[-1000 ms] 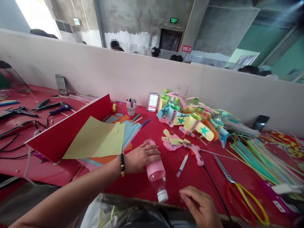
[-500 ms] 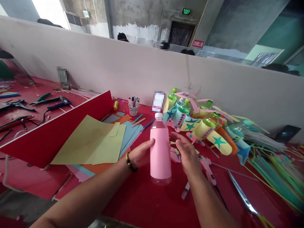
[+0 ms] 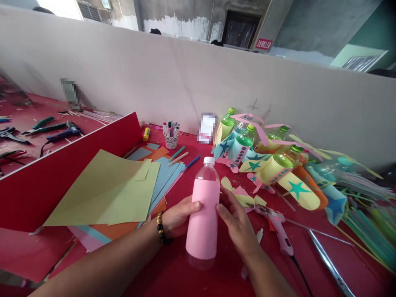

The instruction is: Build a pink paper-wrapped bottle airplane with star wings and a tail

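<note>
A clear plastic bottle [image 3: 204, 218] with a white cap and a pink paper wrap stands nearly upright between my hands, leaning slightly. My left hand [image 3: 177, 216] grips its left side, thumb on the pink paper and fingers behind. On the other side, my right hand [image 3: 236, 222] has its thumb on the wrap's edge, with its fingers reaching around the back. A pink glue gun [image 3: 280, 231] lies to the right of my right hand, near cut pieces of yellow and pink paper [image 3: 241, 198]. Behind my right wrist a marker [image 3: 259, 236] is partly hidden.
Sheets of yellow paper [image 3: 102, 194] and other coloured paper lie left. A pen cup [image 3: 171, 136] and a phone [image 3: 206, 128] stand by the white partition [image 3: 139, 74]. Decorated bottles [image 3: 278, 161] crowd the right, with scissors [image 3: 329, 264] nearer. A red divider [image 3: 77, 161] edges the left.
My right hand has closed in from beside the bottle and now touches it. The bottle sits lower in view and tilts slightly more. The camera view has tipped downward.
</note>
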Action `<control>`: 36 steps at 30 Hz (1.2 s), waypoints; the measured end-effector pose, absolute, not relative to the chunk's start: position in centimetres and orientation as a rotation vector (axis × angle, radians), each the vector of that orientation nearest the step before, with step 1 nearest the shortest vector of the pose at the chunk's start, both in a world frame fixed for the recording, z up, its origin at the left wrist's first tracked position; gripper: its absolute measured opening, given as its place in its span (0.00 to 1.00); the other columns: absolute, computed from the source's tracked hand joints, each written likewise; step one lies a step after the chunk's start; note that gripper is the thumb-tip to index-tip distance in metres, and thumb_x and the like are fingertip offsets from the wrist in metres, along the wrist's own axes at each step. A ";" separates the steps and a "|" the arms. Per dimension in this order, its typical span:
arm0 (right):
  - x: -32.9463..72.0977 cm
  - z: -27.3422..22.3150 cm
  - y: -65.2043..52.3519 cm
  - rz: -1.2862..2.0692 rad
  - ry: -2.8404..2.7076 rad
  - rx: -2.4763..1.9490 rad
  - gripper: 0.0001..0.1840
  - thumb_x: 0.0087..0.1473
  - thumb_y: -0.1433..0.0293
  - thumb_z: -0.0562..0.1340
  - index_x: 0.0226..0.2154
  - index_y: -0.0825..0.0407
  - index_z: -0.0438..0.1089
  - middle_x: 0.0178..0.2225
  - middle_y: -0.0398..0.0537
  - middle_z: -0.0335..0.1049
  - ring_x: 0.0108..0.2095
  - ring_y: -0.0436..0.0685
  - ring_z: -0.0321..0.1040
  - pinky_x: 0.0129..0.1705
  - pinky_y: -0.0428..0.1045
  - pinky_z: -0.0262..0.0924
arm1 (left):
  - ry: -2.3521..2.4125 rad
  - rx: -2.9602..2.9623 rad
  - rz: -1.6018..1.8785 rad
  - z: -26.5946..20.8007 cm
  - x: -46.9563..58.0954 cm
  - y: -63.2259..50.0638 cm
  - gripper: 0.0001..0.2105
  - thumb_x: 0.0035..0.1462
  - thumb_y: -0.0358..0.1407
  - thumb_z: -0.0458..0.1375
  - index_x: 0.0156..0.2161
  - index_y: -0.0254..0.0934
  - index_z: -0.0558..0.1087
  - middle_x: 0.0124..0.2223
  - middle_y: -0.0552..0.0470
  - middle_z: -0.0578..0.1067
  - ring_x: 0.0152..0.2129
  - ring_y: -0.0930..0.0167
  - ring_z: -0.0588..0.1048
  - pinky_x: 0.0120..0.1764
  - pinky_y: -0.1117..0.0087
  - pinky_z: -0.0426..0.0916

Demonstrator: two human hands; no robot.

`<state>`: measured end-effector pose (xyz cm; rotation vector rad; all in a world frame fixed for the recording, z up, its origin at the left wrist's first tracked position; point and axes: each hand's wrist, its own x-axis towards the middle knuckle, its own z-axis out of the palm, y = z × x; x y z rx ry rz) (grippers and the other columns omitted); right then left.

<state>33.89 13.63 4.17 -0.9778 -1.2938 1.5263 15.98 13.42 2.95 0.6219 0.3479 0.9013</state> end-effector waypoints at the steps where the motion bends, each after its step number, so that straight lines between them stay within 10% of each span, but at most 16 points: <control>1: 33.9 4.1 13.6 1.519 -1.299 -0.986 0.25 0.57 0.60 0.64 0.57 0.40 0.63 0.55 0.46 0.69 0.53 0.59 0.67 0.54 0.54 0.63 | 0.357 0.629 0.926 3.1 16.1 13.4 0.27 0.49 0.44 0.69 0.51 0.30 0.72 0.42 0.40 0.79 0.35 0.64 0.78 0.39 0.66 0.71; 23: 34.2 4.2 13.4 1.275 -1.298 -1.227 0.24 0.55 0.51 0.61 0.51 0.44 0.70 0.55 0.46 0.70 0.58 0.63 0.62 0.59 0.56 0.57 | 0.323 0.590 0.852 3.1 16.0 13.3 0.28 0.49 0.36 0.66 0.55 0.30 0.69 0.49 0.36 0.76 0.42 0.58 0.77 0.44 0.62 0.70; 36: 34.2 3.7 13.8 1.068 -1.303 -1.278 0.27 0.54 0.53 0.63 0.55 0.43 0.68 0.55 0.47 0.70 0.54 0.64 0.66 0.55 0.58 0.61 | 0.452 0.706 0.934 3.4 16.7 13.1 0.38 0.50 0.31 0.67 0.64 0.47 0.56 0.58 0.43 0.68 0.50 0.61 0.71 0.46 0.64 0.69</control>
